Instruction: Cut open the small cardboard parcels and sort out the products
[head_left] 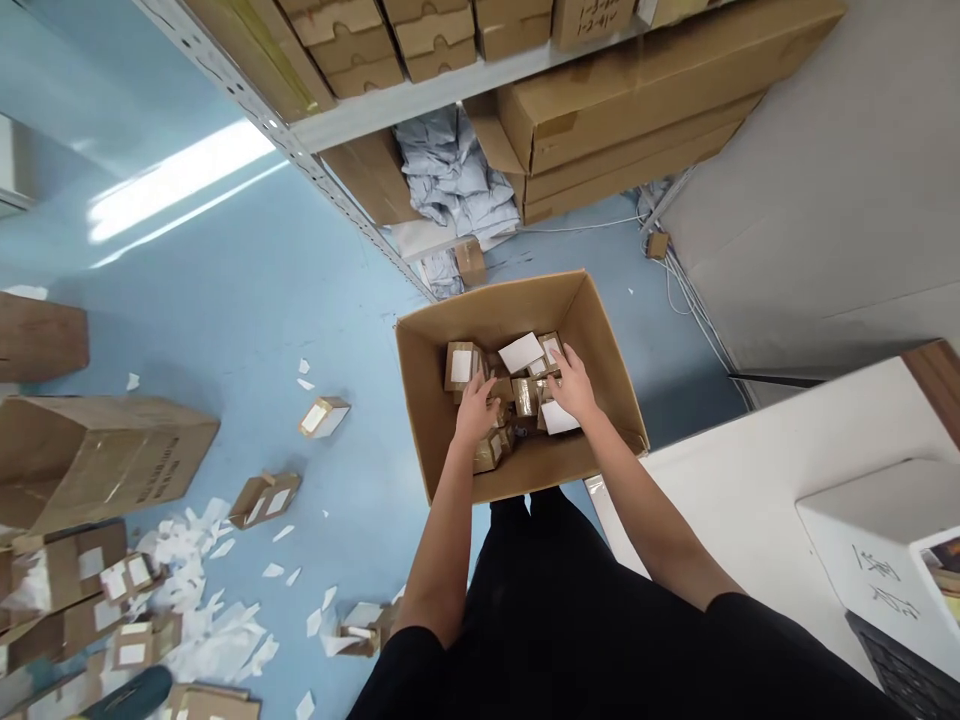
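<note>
A large open cardboard box point(517, 488) stands in front of my legs, and both of my hands reach down into it. Several small brown boxes lie jumbled inside, some with white labels. My left hand point(475, 408) is over the left part of the pile, fingers apart, just below a small labelled box point(460, 362). On the right, my right hand point(574, 386) has its fingers spread, the tips at another small labelled box point(551, 345). A white paper slip point(521, 352) lies between the hands, towards the far side. Below my right hand is a white-topped piece point(561, 418).
A metal shelf point(420, 95) holding cartons stands ahead. Long boxes point(645, 90) and crumpled grey packaging point(457, 170) fill its lower level. Opened boxes point(262, 498) and paper scraps point(202, 620) litter the left floor. A white table point(750, 480) is at the right.
</note>
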